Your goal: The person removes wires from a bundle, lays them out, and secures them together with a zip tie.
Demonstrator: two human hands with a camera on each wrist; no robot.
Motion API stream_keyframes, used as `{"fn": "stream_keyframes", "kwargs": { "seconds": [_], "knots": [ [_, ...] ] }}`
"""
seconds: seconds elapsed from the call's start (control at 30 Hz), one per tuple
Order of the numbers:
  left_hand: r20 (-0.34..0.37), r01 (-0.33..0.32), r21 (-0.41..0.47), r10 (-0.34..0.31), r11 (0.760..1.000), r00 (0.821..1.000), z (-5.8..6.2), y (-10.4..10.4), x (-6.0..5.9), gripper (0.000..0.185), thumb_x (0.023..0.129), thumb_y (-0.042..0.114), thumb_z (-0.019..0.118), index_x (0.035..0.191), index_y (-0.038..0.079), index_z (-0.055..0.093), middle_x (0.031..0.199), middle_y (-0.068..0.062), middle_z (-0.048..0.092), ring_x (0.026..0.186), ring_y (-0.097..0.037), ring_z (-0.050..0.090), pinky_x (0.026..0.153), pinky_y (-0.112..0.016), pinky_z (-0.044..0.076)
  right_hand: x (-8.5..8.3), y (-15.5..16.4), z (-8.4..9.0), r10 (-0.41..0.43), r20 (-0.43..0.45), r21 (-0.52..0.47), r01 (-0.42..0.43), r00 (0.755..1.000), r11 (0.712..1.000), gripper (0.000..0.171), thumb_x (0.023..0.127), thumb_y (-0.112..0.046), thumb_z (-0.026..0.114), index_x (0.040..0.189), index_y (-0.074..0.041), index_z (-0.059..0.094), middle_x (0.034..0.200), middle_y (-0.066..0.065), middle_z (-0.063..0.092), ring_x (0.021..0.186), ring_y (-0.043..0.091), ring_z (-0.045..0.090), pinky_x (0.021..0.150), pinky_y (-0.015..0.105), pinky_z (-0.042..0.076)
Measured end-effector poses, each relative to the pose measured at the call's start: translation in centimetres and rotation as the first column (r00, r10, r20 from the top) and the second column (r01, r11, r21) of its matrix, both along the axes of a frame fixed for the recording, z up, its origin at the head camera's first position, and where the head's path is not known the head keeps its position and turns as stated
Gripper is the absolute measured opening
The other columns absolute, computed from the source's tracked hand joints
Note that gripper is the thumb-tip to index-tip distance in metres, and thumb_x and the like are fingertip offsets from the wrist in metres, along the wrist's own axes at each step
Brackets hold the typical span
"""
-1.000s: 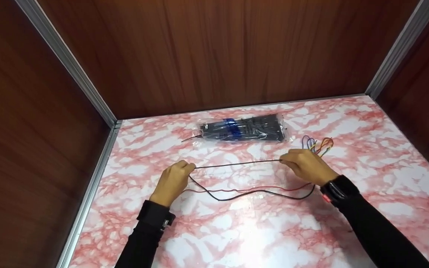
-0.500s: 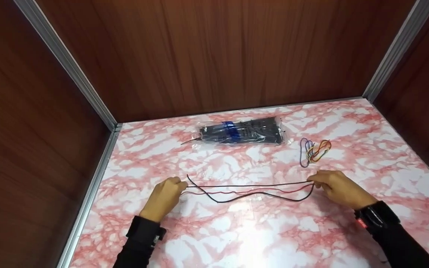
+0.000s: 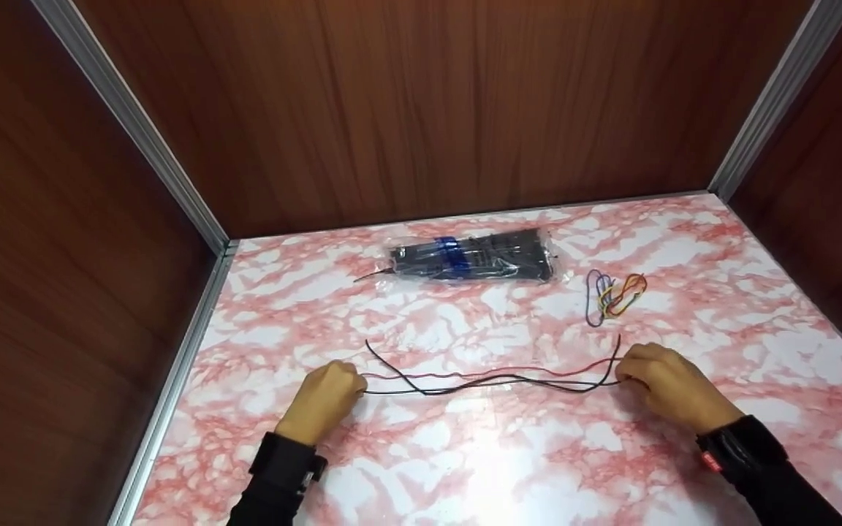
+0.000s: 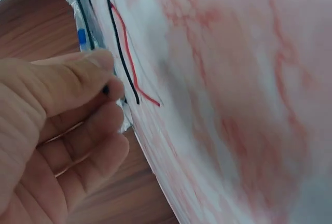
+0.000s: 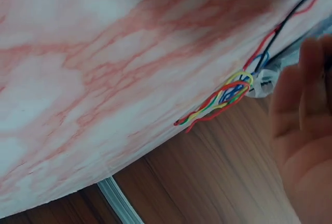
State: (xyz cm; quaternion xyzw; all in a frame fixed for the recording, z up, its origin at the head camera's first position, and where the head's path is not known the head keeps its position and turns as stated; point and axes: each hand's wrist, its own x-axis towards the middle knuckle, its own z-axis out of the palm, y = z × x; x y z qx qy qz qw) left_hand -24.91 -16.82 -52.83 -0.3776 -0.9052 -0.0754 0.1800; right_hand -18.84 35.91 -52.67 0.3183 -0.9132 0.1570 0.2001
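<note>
Left hand (image 3: 324, 398) pinches one end of the black wire (image 3: 494, 381), right hand (image 3: 666, 383) pinches the other; it lies near-centre on the marble table (image 3: 465, 467), beside a red wire (image 3: 487, 372); thin, limp, likely light; best gripped at its ends.

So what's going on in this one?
A person is laying thin wires out on a pink marbled tabletop. The left hand pinches one end of a black wire and the right hand holds the other end, with the wire stretched low between them beside a red wire. Behind lie a clear bag of black cable ties and a small bunch of coloured rubber bands, both untouched.
</note>
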Motion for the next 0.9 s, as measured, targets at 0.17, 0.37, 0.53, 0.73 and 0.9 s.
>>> {"fn": "stream_keyframes", "kwargs": {
  "seconds": [0.17,0.37,0.53,0.73,0.9],
  "knots": [
    [-0.001,-0.049,-0.025,0.049,0.998,0.999,-0.3,1.0,-0.6,0.014,0.073,-0.002,0.073,0.068,0.011,0.071,0.065,-0.002,0.053,0.063,-0.023,0.056,0.057,-0.036,0.05,-0.7,-0.2,-0.9,-0.031,-0.107,0.045,0.036,0.994,0.998,0.023,0.07,0.003,0.079,0.077,-0.016,0.07,0.079,-0.005,0.055,0.072,0.016,0.053,0.061,0.034,0.045],
    [0.009,-0.09,-0.017,0.09,0.996,0.996,-0.8,1.4,-1.0,0.011,0.073,0.002,0.074,0.07,0.012,0.071,0.066,-0.001,0.051,0.064,-0.025,0.057,0.056,-0.037,0.05,-1.3,-0.2,-1.6,-0.041,-0.14,0.05,0.048,0.989,0.998,0.02,0.07,0.003,0.078,0.078,-0.014,0.072,0.077,-0.003,0.054,0.069,0.018,0.052,0.059,0.035,0.044],
    [0.009,-0.097,-0.015,0.097,0.995,0.995,-1.2,1.7,-1.2,0.013,0.074,0.001,0.072,0.069,0.013,0.071,0.065,-0.002,0.051,0.064,-0.025,0.057,0.055,-0.038,0.049,-1.6,-0.1,-1.8,-0.045,-0.149,0.047,0.052,0.988,0.998,0.018,0.07,0.002,0.077,0.078,-0.013,0.072,0.079,0.0,0.056,0.07,0.021,0.052,0.06,0.037,0.044],
    [0.019,-0.096,-0.017,0.096,0.995,0.995,-1.4,2.0,-1.1,0.014,0.074,-0.002,0.069,0.07,0.011,0.071,0.065,-0.003,0.052,0.063,-0.025,0.058,0.055,-0.038,0.05,-1.6,0.0,-1.9,-0.068,-0.137,0.081,0.08,0.988,0.993,0.016,0.069,-0.002,0.079,0.079,-0.013,0.072,0.081,0.001,0.055,0.073,0.024,0.052,0.062,0.04,0.043],
    [0.034,-0.105,-0.011,0.105,0.994,0.994,-1.4,2.0,-1.0,0.013,0.074,-0.001,0.065,0.068,0.011,0.068,0.064,-0.003,0.051,0.062,-0.025,0.058,0.054,-0.038,0.049,-1.5,-0.1,-1.7,-0.093,-0.087,0.104,0.102,0.992,0.989,0.019,0.067,0.0,0.075,0.076,-0.016,0.07,0.081,-0.001,0.054,0.074,0.022,0.051,0.063,0.039,0.041]
  ]
}}
